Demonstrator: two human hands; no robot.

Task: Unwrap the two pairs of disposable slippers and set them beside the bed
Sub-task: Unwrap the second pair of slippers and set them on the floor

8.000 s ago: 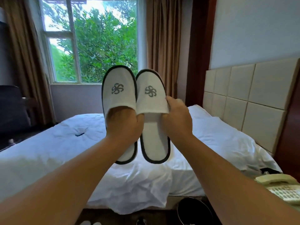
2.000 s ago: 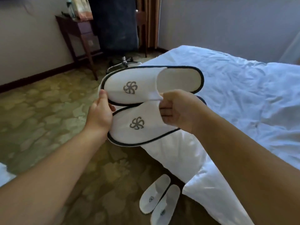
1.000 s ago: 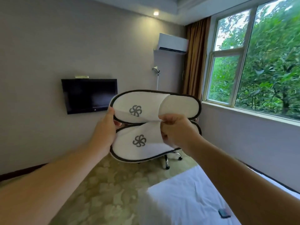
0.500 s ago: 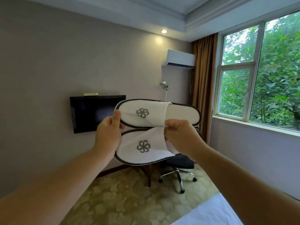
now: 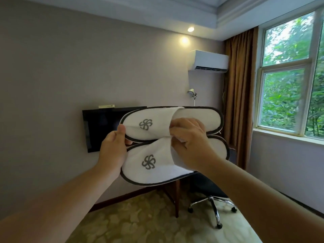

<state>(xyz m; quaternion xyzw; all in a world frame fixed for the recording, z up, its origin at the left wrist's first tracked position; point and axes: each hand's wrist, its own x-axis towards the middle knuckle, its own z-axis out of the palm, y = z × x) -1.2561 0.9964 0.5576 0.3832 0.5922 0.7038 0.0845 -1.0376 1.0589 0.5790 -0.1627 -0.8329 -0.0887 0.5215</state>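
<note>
Head camera: I hold one pair of white disposable slippers [image 5: 154, 148] raised in the air in front of the wall-mounted television [image 5: 101, 130]. Their uppers face me, one slipper above the other, touching along the dark-trimmed edges. My left hand [image 5: 114, 151] grips the toe ends, thumb laid on the upper slipper [image 5: 145, 123]. My right hand [image 5: 191, 146] pinches the cloth lips of the toe caps where that slipper meets the lower slipper [image 5: 149, 163]. No wrapper shows on or around the pair, so I judge these two unwrapped and the step in hand to be carrying them to their place. The bed is out of view, as is any other pair. The next move calls for turning toward the bed and lowering the pair to the carpet [image 5: 143, 221] at its side, uppers facing up. Then both hands let go. The only hollow things here are the toe caps; nothing shows inside them beyond my right hand at their mouths.
</note>
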